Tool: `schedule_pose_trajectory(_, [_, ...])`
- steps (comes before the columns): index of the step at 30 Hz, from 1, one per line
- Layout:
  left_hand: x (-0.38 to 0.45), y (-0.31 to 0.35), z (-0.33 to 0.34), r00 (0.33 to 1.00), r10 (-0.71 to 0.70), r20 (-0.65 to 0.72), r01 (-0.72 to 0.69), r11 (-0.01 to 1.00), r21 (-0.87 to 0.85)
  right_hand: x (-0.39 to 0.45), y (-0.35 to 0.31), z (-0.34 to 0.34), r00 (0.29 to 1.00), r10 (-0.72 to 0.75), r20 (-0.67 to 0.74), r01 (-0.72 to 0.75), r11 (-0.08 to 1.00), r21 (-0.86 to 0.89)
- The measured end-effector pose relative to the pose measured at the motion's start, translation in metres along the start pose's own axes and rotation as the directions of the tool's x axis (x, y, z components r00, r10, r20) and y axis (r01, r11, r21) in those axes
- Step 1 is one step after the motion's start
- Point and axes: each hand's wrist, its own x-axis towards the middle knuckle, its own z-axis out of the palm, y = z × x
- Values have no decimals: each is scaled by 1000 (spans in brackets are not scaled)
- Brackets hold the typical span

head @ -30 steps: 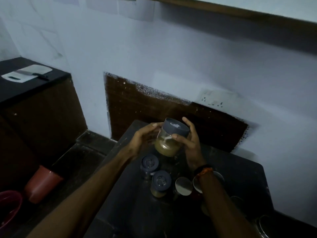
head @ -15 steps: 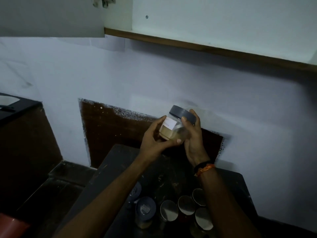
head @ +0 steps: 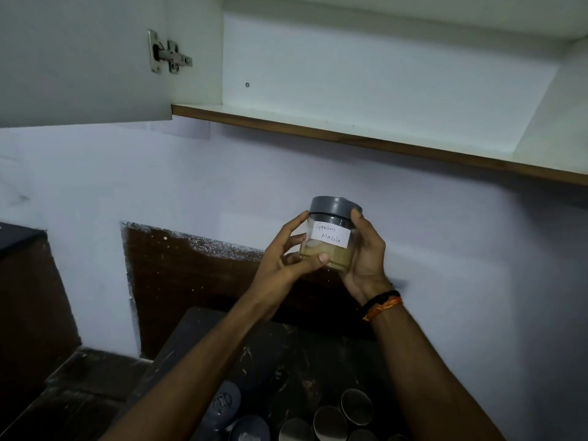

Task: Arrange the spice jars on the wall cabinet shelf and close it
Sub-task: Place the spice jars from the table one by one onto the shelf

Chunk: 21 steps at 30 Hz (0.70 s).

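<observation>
Both your arms reach up and forward, forearms bare. Your left hand [head: 286, 259] cups from the left, thumb laid across the front, fingers spread behind. Your right hand [head: 366, 256] wraps from the right, palm inward, index fingertip high, threads round the wrist. Both grips closed.

**What I can't see**

My left hand [head: 288, 261] and right hand [head: 366, 256] cover the jar's [head: 329, 240] sides. The jars on the table [head: 286, 354] are cut off by the bottom edge. The cabinet door [head: 82, 58] runs off left.
</observation>
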Motion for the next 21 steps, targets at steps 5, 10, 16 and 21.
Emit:
schedule_pose_trajectory(5, [16, 15, -2, 996, 65, -55, -60, 995, 83, 11, -19, 6, 999, -42, 12, 44, 970, -241])
schedule_pose_trajectory(10, [40, 42, -4, 991, 131, -40, -124, 982, 141, 26, -57, 26, 992, -90, 85, 118, 897, -425])
schedule_pose_trajectory(16, [78, 88, -13, 978, 209, -4, -206, 965, 165, 53, -104, 60, 976, -149, 159, 207, 861, -464])
schedule_pose_trajectory(21, [107, 125, -24, 959, 282, 36, -282, 927, 248, 79, -131, 87, 960, -200, 195, 268, 855, -443])
